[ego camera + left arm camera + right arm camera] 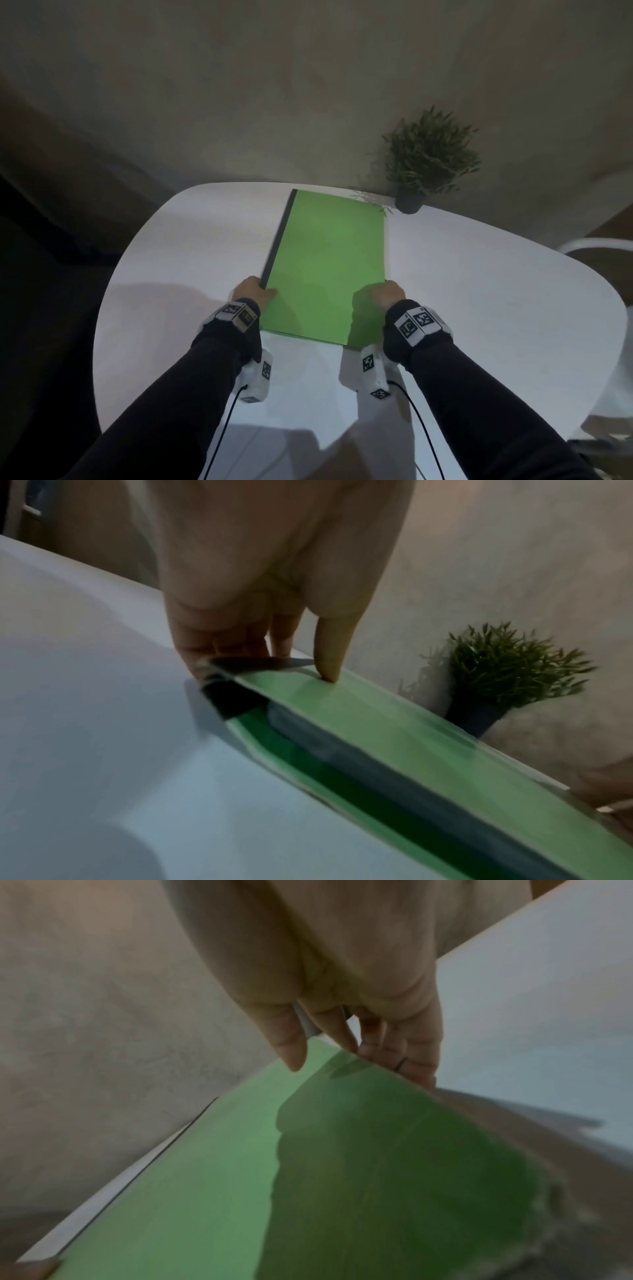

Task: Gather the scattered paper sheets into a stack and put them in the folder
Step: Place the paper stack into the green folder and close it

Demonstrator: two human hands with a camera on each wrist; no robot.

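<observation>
On the white rounded table (479,274), a closed green folder (325,260) with a dark spine along its left edge lies lengthwise, its far end reaching toward the back of the tabletop and its near end between the person's two hands. The left hand (250,291) grasps the folder at the near left corner by the spine: in the left wrist view the thumb (329,653) presses down on the top cover while the other fingers (219,645) curl under the spine edge, so the corner is pinched between them. In that same view the near edge of the folder gapes a little, with a darker layer showing between the green covers; whether that is paper cannot be told. The right hand (383,294) holds the near right edge in the same way, and the right wrist view shows its thumb (291,1047) lying on top of the cover with the fingers (404,1053) wrapped below the edge. The right side of the folder looks raised off the tabletop in that view, and the hand casts a dark shadow across the cover. Both forearms wear black sleeves and white wrist units with black-and-white markers. A small potted plant (428,154) in a dark pot stands at the back of the table, just beside the folder's far right corner.
</observation>
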